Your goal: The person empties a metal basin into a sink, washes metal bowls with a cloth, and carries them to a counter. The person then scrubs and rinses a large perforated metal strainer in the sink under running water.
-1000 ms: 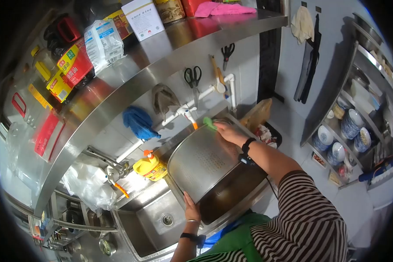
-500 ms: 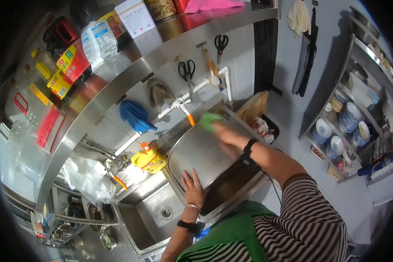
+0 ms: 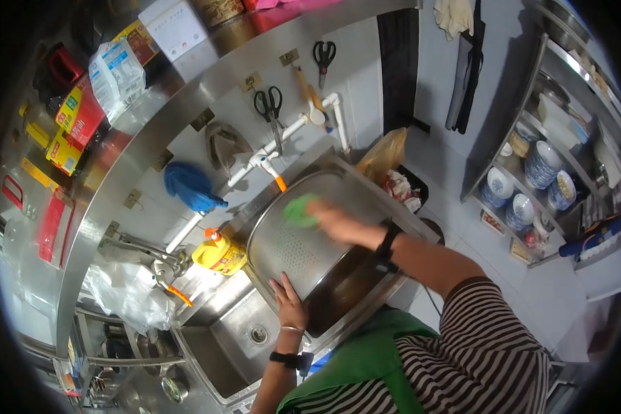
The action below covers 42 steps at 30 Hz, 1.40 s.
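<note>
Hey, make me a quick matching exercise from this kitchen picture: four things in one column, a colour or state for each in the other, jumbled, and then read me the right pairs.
Column one
1. Green cloth
2. Metal tray
3. Bottle by the sink
4. Stacked bowls

Column two
A. Blue and white
B. Held in the right hand
C. Yellow, with an orange top
D. Dotted with small holes, the left hand resting on it

Right pairs: 1-B, 2-D, 3-C, 4-A.
</note>
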Each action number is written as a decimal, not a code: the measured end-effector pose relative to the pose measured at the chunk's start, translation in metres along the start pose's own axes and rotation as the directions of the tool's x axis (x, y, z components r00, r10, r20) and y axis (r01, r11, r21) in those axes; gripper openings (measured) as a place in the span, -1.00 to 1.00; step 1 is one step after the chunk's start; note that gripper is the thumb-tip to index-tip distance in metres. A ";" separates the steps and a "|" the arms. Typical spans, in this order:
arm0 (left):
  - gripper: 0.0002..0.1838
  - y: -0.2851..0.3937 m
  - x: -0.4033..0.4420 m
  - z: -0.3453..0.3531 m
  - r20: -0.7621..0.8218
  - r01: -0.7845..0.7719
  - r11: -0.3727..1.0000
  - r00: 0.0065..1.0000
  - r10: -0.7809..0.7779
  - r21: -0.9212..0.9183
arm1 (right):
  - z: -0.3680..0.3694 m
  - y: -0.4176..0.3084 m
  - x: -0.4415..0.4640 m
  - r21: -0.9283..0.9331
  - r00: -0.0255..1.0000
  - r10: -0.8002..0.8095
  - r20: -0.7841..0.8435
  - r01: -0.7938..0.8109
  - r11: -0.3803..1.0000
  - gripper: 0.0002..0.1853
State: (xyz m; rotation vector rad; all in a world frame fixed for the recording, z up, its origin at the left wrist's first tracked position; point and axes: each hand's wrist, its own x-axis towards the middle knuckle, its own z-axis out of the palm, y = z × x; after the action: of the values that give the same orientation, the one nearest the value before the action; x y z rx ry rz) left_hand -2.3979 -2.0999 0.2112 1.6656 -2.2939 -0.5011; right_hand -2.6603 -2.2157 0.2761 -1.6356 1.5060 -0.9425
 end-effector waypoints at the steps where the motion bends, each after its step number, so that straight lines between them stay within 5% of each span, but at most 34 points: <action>1: 0.22 -0.001 0.003 0.001 -0.007 0.013 1.000 1.000 -0.013 -0.005 | -0.015 0.033 0.008 0.052 0.996 0.015 -0.085 -0.011 0.999 -0.62; 4: 0.23 -0.009 0.001 0.003 -0.034 0.004 1.000 0.999 -0.004 0.006 | -0.039 0.098 0.014 0.143 0.993 0.089 -0.078 -0.077 0.987 -0.66; 6: 0.23 -0.028 0.005 0.014 -0.059 -0.015 0.997 0.998 0.011 -0.072 | -0.011 0.083 0.015 -0.439 0.961 -0.103 -0.258 -0.022 0.898 -0.71; 7: 0.23 -0.044 0.006 0.019 -0.038 0.022 0.991 0.999 -0.027 -0.130 | 0.016 0.096 0.020 -0.731 0.868 -0.496 -0.031 0.319 0.603 -0.79; 8: 0.23 -0.067 0.016 0.037 -0.036 0.017 0.992 0.999 -0.022 -0.128 | 0.034 0.035 0.005 -0.581 0.934 -0.287 -0.211 0.116 0.806 -0.85; 10: 0.24 -0.101 0.024 0.073 -0.179 -0.076 0.996 0.980 0.085 0.054 | 0.084 0.014 -0.025 -0.622 0.860 -0.507 -0.051 0.370 0.690 -0.75; 12: 0.28 -0.038 0.018 0.021 -0.149 -0.023 0.998 0.989 0.015 -0.053 | 0.087 -0.032 -0.068 -0.527 0.756 -0.634 0.162 0.609 0.592 -0.69; 14: 0.31 -0.035 0.017 0.020 -0.005 0.159 0.987 0.987 -0.159 0.003 | 0.072 -0.026 -0.073 -0.428 0.751 -0.637 0.173 0.640 0.639 -0.65; 18: 0.32 -0.027 0.011 0.014 0.090 0.307 0.952 0.948 -0.306 0.003 | -0.006 0.057 -0.043 -0.346 0.874 -0.455 -0.171 0.379 0.858 -0.68; 19: 0.32 -0.027 0.011 0.014 0.084 0.308 0.951 0.948 -0.306 -0.012 | -0.031 0.105 -0.035 0.019 0.973 -0.183 -0.141 0.188 0.982 -0.72; 20: 0.32 -0.029 0.009 0.014 0.077 0.308 0.951 0.949 -0.305 -0.024 | -0.047 0.134 -0.031 0.363 0.997 0.077 -0.011 -0.068 0.929 -0.76; 21: 0.32 -0.037 0.007 0.014 0.076 0.308 0.951 0.949 -0.305 -0.024 | -0.040 0.134 -0.037 0.363 0.997 0.076 -0.011 -0.067 0.930 -0.76; 23: 0.25 -0.062 0.004 0.025 0.075 0.265 0.955 0.964 -0.257 -0.136 | -0.024 0.129 -0.051 -0.317 0.882 -0.285 -0.375 0.167 0.934 -0.81; 25: 0.06 -0.110 -0.010 0.056 0.181 0.340 0.940 0.926 -0.330 -0.027 | 0.002 0.092 -0.067 -0.569 0.642 -0.686 -0.342 0.439 0.695 -0.80; 26: -0.11 -0.124 0.000 0.061 0.267 0.384 0.920 0.882 -0.389 0.076 | 0.008 0.041 -0.086 -0.714 0.712 -0.641 -0.288 0.286 0.639 -0.75; 27: -0.11 -0.136 0.007 0.050 0.261 0.380 0.921 0.884 -0.388 0.082 | 0.010 0.006 -0.097 -0.677 0.791 -0.576 -0.207 0.309 0.668 -0.70; 29: -0.50 -0.152 0.016 0.030 0.402 0.198 0.937 0.863 -0.306 0.288 | 0.020 -0.027 -0.111 -0.542 0.813 -0.581 -0.046 0.468 0.698 -0.68; 31: -0.67 -0.097 0.037 -0.027 0.006 0.344 0.894 0.933 -0.361 0.287 | 0.025 -0.022 -0.114 -0.494 0.792 -0.611 0.011 0.535 0.685 -0.67; 33: -0.62 -0.072 0.072 -0.059 -0.343 0.174 0.968 0.933 -0.105 0.178 | 0.008 -0.022 -0.114 -0.479 0.819 -0.565 0.102 0.538 0.694 -0.64; 34: -0.57 -0.065 0.093 -0.074 -0.391 -0.043 0.980 0.913 0.117 0.194 | -0.003 -0.013 -0.111 -0.473 0.818 -0.566 0.102 0.541 0.695 -0.64; 36: -0.57 -0.041 0.132 -0.085 -0.432 -0.156 0.976 0.878 0.207 0.151 | -0.029 0.016 -0.102 -0.586 0.912 -0.401 -0.081 0.282 0.760 -0.65; 39: -0.57 -0.040 0.185 -0.064 -0.393 -0.234 0.964 0.880 0.265 0.126 | -0.054 0.105 -0.081 -0.424 0.882 -0.390 -0.263 0.257 0.868 -0.69; 41: -0.58 -0.032 0.203 -0.057 -0.355 -0.283 0.952 0.883 0.307 0.118 | -0.067 0.141 -0.078 -0.116 0.929 -0.061 -0.364 0.020 0.993 -0.72; 42: -0.60 -0.022 0.210 -0.054 -0.267 -0.194 0.981 0.944 0.192 0.019 | -0.071 0.150 -0.074 -0.115 0.930 -0.063 -0.361 0.022 0.993 -0.72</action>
State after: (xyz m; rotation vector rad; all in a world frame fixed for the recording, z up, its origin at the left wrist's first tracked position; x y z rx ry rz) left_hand -2.4214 -2.3124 0.2527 1.3879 -2.2183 -0.2246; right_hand -2.7985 -2.1537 0.1756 -1.6379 1.8020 -1.2620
